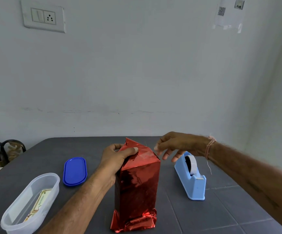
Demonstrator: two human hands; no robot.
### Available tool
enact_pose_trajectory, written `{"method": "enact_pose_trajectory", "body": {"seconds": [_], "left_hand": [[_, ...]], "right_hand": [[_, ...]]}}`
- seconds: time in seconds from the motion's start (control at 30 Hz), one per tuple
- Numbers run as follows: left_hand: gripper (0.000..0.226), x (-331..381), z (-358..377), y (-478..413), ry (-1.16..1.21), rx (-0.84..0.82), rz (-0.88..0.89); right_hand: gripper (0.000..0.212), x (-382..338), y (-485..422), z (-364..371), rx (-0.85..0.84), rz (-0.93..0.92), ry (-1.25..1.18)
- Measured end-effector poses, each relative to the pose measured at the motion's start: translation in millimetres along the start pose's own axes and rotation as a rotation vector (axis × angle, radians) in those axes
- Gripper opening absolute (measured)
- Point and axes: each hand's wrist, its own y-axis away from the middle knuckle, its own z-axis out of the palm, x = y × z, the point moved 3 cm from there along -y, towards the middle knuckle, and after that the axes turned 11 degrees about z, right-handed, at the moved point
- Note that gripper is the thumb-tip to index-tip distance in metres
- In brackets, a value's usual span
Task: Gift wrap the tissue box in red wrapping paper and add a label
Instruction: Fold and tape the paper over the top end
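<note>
A dark grey table (pixel 221 208) carries four things. A red-wrapped box (pixel 136 186) stands on end near the middle. To its left lie a blue lid (pixel 75 171) and, nearer the front, a clear tub (pixel 55 188). A pale blue tape dispenser (pixel 195 184) stands apart on the right.

Home room: plain white wall (pixel 136 73), switch-and-socket plate (pixel 43 16), dark table (pixel 212 208), food container (pixel 30 203).

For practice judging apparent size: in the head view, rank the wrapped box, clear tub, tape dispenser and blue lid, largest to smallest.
1. wrapped box
2. clear tub, though its nearness to the camera inflates it
3. tape dispenser
4. blue lid
</note>
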Motion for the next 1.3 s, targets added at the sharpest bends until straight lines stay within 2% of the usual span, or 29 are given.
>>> {"method": "enact_pose_trajectory", "body": {"seconds": [0.1,0.17,0.23,0.37,0.4,0.47,0.53,0.6,0.8,1.03,1.3], "left_hand": [[0.055,-0.8,0.0,-0.6,-0.004,0.001,-0.001],[0.055,-0.5,0.3,-0.2,-0.002,0.003,0.001],[0.054,-0.2,1.1,0.6,-0.004,0.005,0.007],[0.052,0.8,1.9,2.3,-0.009,0.019,0.02],[0.051,0.9,1.7,2.8,-0.007,0.024,0.022],[0.05,0.8,0.6,3.6,-0.004,0.033,0.033],[0.05,0.2,-0.2,3.5,-0.002,0.042,0.043],[0.051,-1.3,0.3,3.2,-0.001,0.049,0.047],[0.049,4.6,-4.2,-2.5,-0.045,0.023,0.017],[0.051,4.2,-14.7,-5.7,-0.05,0.025,0.028],[0.051,-9.0,-10.0,2.3,0.085,0.085,0.016]], "right_hand": [[0.053,-0.9,3.8,7.5,-0.007,-0.017,-0.105],[0.06,-0.9,4.6,19.7,-0.032,0.001,-0.09],[0.054,0.2,4.4,28.7,-0.035,0.029,-0.11],[0.027,-0.8,5.3,31.5,0.015,0.065,-0.215],[0.027,-0.2,7.2,31.1,0.046,0.067,-0.235],[0.041,4.0,13.6,33.2,0.063,0.042,-0.315],[0.054,10.7,22.4,43.0,-0.002,-0.033,-0.436],[0.056,18.7,29.3,58.8,-0.038,-0.103,-0.546],[0.056,30.6,19.8,80.5,0.063,-0.132,-0.796],[0.05,28.8,-3.1,71.0,0.03,-0.158,-0.842],[0.057,36.0,-21.3,63.5,-0.071,-0.142,-0.845]]}}
